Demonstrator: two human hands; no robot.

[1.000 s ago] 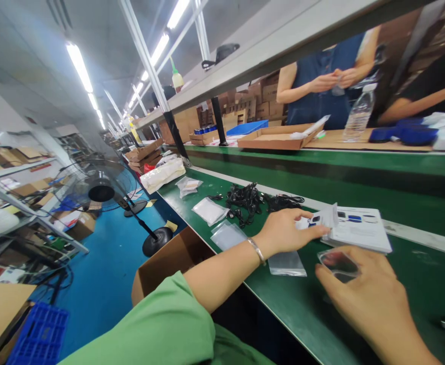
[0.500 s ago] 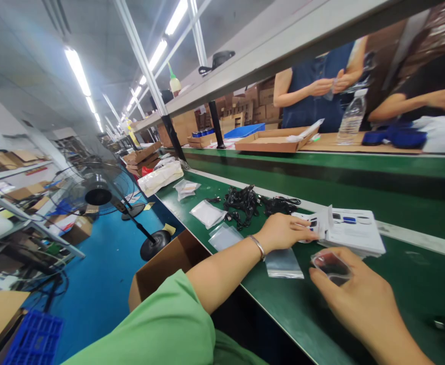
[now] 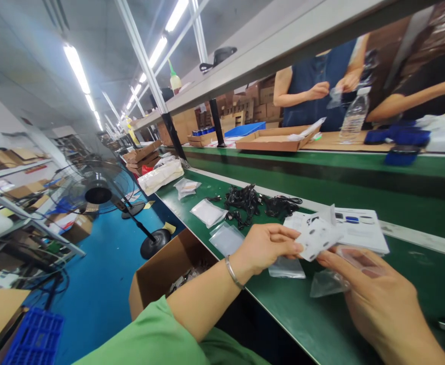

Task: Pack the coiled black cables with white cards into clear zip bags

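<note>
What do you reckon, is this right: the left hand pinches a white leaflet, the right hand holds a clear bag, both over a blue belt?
Not quite. The head view shows the belt is green, not blue. The rest holds: the left hand pinches the white leaflet and the right hand holds the clear bag.
</note>
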